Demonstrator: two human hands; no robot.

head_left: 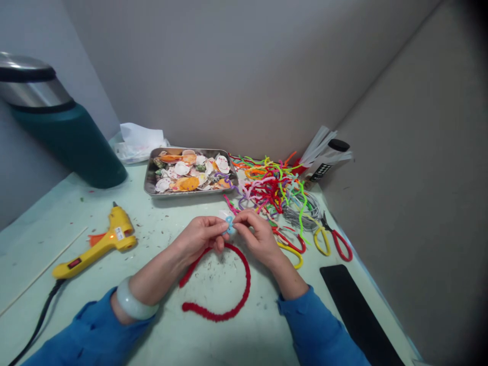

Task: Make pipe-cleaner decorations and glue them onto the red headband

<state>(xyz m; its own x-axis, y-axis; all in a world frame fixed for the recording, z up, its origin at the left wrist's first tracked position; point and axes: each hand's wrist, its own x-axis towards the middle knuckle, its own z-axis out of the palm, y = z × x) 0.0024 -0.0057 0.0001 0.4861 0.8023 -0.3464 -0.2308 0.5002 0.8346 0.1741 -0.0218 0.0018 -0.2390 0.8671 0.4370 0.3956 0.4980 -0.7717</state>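
Between my two hands is a small light-blue looped piece (230, 223), which looks like bent pipe cleaner. My left hand (204, 235) pinches it from the left with thumb and fingers. My right hand (256, 235) is closed on its right side, fingertips touching it. Below my hands a red fuzzy headband (247, 284) lies on the table, open toward the left, its upper part partly hidden by my left hand. Just behind my hands sits a tangle of coloured pipe cleaners (272, 190).
A yellow hot glue gun (102, 241) lies left, cord trailing forward, beside a thin stick (46, 269). Behind stand a metal tray (190, 194) of shells and a green bottle (72, 142). Scissors (341, 244), a wire coil (305, 208), glue sticks (318, 145) and a black strip (354, 310) are right.
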